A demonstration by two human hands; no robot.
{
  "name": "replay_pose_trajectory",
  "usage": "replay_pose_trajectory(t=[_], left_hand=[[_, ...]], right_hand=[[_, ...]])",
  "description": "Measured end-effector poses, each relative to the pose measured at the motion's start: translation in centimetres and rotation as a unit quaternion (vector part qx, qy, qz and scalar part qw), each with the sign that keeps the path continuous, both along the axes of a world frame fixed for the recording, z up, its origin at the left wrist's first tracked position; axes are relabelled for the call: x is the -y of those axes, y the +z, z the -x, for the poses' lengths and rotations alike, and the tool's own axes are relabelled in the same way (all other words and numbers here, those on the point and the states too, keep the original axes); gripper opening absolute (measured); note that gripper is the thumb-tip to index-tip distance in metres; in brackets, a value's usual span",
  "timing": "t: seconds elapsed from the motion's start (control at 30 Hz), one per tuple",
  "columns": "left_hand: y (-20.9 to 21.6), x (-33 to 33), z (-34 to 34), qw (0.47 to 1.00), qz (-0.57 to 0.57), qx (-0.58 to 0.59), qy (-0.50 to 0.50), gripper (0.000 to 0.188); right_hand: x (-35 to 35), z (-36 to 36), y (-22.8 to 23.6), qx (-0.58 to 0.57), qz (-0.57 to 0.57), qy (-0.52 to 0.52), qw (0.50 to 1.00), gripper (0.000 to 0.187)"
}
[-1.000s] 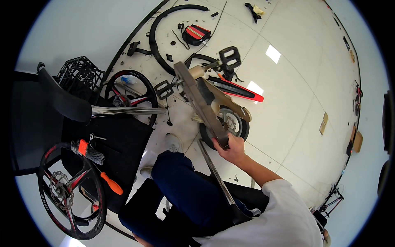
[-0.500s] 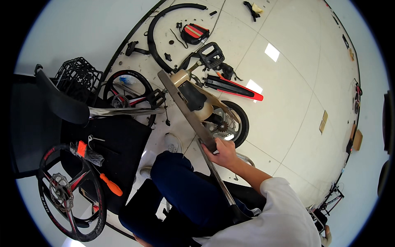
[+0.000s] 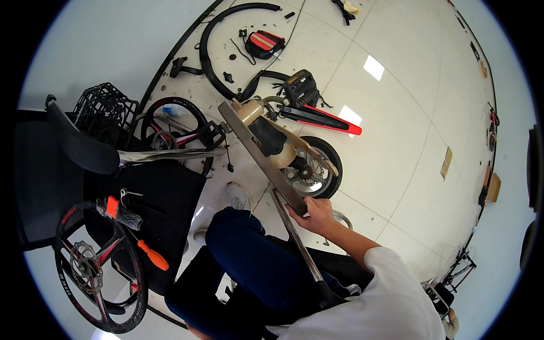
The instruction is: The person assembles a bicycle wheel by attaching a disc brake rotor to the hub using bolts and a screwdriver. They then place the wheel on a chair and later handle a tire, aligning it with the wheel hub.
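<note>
My right hand point(image 3: 317, 215) is closed round the near end of a long grey-brown flat metal bar point(image 3: 266, 161). The bar slants up and away to the left, joined to a beige frame part point(image 3: 249, 111) with a dark panel. A crank with a black pedal point(image 3: 301, 89) sticks out past its far side, and another black pedal point(image 3: 211, 135) shows to the left of the bar. Below the frame part lies a small wheel point(image 3: 326, 164) with a sprocket, partly covered by it. At the lower edge, a sliver of skin point(image 3: 198, 333) beside my thigh may be my left hand; its fingers are hidden.
To the left, a black chair point(image 3: 170, 192) holds an orange-handled screwdriver point(image 3: 153, 255); a spoked wheel point(image 3: 85, 266) leans against it. A black basket point(image 3: 105, 110), a tyre point(image 3: 207, 51), a red-black bag point(image 3: 264, 44) and a red-black mudguard point(image 3: 323, 120) lie beyond.
The far pedal has tipped and swung slightly down and right, now showing its dark face. My right hand, with the bar's near end, has shifted slightly right and nearer.
</note>
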State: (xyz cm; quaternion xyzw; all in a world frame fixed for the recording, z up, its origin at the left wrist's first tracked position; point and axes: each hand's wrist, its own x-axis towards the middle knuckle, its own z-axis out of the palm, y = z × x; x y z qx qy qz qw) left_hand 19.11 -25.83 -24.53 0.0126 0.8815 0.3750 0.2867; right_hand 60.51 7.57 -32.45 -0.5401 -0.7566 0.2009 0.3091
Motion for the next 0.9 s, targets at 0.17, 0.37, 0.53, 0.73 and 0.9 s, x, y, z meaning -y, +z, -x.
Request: replay_pose_trajectory(t=[0.17,0.37,0.53,0.73,0.9], left_hand=[[0.1,0.0,0.0,1.0,-0.003,-0.001,-0.002,0.051],[0.2,0.2,0.1,1.0,-0.003,0.001,-0.008,0.05],[0.4,0.6,0.0,1.0,0.0,0.001,-0.014,0.049],[0.7,1.1,0.3,1.0,-0.006,-0.005,-0.016,0.048],[0.7,1.9,0.1,1.0,-0.012,-0.008,-0.028,0.048]], right_hand=[[1.5,-0.8,-0.6,-0.006,0.026,0.0,1.0,0.037],[-0.2,-0.7,-0.3,-0.005,0.013,0.002,1.0,0.038],[-5.2,-0.2,0.6,-0.036,0.008,-0.029,0.999,0.036],[-13.5,-1.2,3.8,-0.018,0.123,-0.033,0.992,0.036],[-16.8,-6.1,2.6,-0.029,0.152,-0.082,0.984,0.047]])
